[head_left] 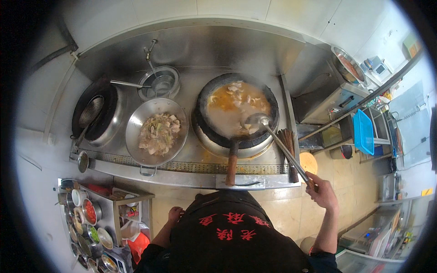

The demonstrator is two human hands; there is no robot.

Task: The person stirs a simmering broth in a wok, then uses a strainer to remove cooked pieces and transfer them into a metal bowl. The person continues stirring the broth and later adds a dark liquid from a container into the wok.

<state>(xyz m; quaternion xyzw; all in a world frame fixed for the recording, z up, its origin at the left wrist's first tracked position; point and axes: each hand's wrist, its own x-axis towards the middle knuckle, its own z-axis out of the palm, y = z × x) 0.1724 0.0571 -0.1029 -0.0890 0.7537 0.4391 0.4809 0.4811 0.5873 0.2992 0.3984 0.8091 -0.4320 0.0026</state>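
My right hand [322,192] grips the wooden end of a long-handled wok ladle [285,148]. The ladle's round bowl dips into a black wok [235,75] on the right burner. Orange-brown broth [218,112] with pale pieces of food steams in it, and the wok's wooden handle [231,169] points toward me. My left hand [175,214] hangs low beside my black apron [218,204], away from the stove; its fingers are too small to make out. Left of the wok, a wide metal bowl [135,128] holds cooked pale pieces and greenish strips [160,133].
A bamboo wok brush [288,143] lies right of the wok. Water runs from a tap [147,51] into a metal pot [175,76]. A perforated skimmer [91,111] rests in the left wok [80,105]. Several ingredient bowls [89,211] stand lower left; a blue basket [363,131] is at right.
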